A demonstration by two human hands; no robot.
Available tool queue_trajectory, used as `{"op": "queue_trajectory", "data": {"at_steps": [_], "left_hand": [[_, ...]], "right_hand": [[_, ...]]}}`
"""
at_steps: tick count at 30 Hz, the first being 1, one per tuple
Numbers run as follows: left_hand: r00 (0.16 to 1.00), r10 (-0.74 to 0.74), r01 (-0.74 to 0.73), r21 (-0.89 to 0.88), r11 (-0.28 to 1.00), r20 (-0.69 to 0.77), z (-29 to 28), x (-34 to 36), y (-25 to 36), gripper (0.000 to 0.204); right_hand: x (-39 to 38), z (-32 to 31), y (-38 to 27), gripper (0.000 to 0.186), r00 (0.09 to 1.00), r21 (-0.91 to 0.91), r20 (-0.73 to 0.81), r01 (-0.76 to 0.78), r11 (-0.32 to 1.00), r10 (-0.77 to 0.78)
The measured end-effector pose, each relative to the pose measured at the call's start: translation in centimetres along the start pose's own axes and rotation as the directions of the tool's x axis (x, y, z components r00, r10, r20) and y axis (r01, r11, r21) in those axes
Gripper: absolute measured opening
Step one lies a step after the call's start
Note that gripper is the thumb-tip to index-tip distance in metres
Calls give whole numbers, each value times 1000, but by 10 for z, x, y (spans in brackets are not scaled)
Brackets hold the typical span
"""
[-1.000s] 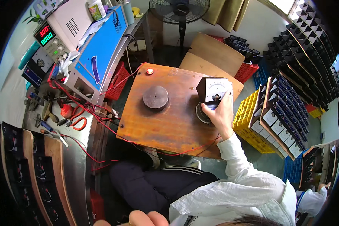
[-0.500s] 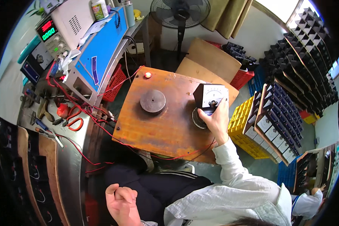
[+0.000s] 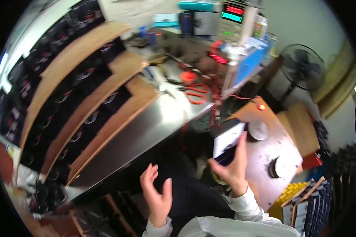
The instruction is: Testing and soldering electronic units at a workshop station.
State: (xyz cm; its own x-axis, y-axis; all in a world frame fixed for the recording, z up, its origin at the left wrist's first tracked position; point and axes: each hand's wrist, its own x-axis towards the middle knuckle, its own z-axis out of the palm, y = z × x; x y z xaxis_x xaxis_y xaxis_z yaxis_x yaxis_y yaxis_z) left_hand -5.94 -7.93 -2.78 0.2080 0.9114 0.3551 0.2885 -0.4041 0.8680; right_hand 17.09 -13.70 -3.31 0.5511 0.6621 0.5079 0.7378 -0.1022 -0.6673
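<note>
We see the right hand (image 3: 231, 170) clamped on a boxy panel meter (image 3: 228, 143), fingers wrapped round its dark lower body while its flat white rectangular face tilts up and away from the palm; motion blur hides the finer detail of the dial. Just left of that grip, the left hand (image 3: 157, 195) is open and holds nothing, fingers spread and slightly curled, palm turned toward the meter but apart from it. Right of the gripping hand lies a worn, reddish-brown wooden board (image 3: 271, 154) with a scuffed, pale patch, carrying a round grey disc (image 3: 258, 129) just beyond the meter, a dark circular ring (image 3: 279, 168) beside the wrist, and a small glowing red lamp (image 3: 260, 107) at its far corner. Further out, above the meter, red-handled scissors (image 3: 194, 94) lie on a smooth, shiny metal bench (image 3: 154, 122). Left of the open hand run long slanted wooden strips (image 3: 106, 118) between rows of dark blocks. Down by the right sleeve sits a yellow ribbed plastic crate (image 3: 290, 193).
</note>
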Motion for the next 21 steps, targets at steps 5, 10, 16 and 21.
{"op": "queue_trajectory", "data": {"at_steps": [5, 10, 16, 21], "left_hand": [[963, 251, -195, 388, 901, -99, -17, 42, 4, 87], [987, 28, -24, 31, 999, -155, -43, 77, -44, 115], [997, 62, -69, 152, 986, 53, -67, 102, -42, 120], [992, 50, -38, -107, 994, 117, -65, 115, -50, 118]], "right_hand": [[40, 82, -94, 120, 825, 244, 340, 386, 890, -451], [46, 100, -114, 131, 748, 324, 479, 336, 884, -460], [25, 81, -68, 70, 933, 359, 282, 114, 926, -224], [-4, 85, -78, 39, 917, 573, 387, -321, 754, 96]]}}
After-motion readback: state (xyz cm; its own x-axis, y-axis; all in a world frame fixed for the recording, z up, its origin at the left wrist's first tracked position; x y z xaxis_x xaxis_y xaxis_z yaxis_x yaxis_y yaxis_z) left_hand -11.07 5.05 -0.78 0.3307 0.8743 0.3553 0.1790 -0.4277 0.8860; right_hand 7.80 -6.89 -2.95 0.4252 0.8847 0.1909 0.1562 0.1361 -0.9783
